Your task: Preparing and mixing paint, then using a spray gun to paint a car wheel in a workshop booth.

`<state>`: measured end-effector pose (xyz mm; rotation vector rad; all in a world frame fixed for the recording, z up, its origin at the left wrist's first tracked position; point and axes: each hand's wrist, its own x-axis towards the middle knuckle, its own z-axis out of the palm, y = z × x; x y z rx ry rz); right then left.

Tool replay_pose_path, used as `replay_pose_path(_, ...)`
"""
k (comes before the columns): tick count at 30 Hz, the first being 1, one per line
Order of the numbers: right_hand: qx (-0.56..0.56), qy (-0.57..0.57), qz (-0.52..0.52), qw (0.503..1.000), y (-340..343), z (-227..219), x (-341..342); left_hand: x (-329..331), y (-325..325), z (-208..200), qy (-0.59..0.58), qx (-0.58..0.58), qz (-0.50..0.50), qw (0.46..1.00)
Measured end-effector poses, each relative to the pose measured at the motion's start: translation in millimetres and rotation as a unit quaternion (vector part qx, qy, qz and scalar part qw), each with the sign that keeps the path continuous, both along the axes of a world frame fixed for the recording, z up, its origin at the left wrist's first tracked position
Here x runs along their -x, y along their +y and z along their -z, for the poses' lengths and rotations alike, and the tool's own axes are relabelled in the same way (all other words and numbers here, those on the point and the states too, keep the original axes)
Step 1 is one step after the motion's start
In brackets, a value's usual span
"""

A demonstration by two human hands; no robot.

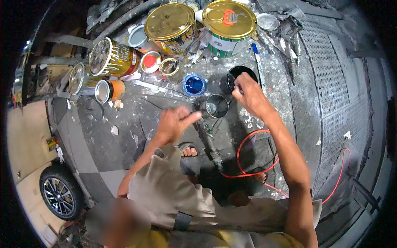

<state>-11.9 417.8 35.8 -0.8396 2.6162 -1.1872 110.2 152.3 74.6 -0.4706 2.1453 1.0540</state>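
My left hand (175, 122) is to the left of a metal spray gun (210, 142), its thumb stretched toward the gun's upper end; the other fingers are smeared by motion. At that end sits an open grey cup (222, 106) with a little pale liquid at its bottom. My right hand (250, 91) is closed in a pinch over the rim of an open black can (233, 74); what the fingers grip is hidden. Left of that can stands an open tin of blue paint (194, 84).
Large gold-lidded paint tins (170, 25) and a green-white one (225, 31) stand at the back. Smaller tins (111, 91) cluster left. A red hose (239, 157) loops near my feet. A blue-handled metal strip (258, 62) lies right of the black can; a wheel (62, 193) stands lower left.
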Motion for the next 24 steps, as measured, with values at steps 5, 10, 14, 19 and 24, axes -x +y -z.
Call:
replay_pose_path(5,0.015,-0.007,0.005,1.000,-1.9,-3.2,2.2,81.2,46.9,-0.7,0.414,-0.033,0.041,0.909)
replay_pose_path(10,0.004,-0.010,0.013,1.000,-10.8,2.1,-5.0,111.0,57.9,45.4,0.176,-0.237,-0.052,0.954)
replay_pose_path(14,-0.011,-0.084,0.014,0.996,-8.2,-7.1,-2.0,113.8,59.6,46.8,0.173,-0.257,-0.042,0.950)
replay_pose_path(19,-0.046,-0.070,-0.012,0.996,-10.8,-9.0,-3.3,109.9,53.0,60.7,0.160,-0.258,-0.042,0.952)
replay_pose_path(24,-0.046,-0.039,0.018,0.998,-16.6,-10.9,-4.7,109.5,57.2,52.1,0.192,-0.229,-0.050,0.953)
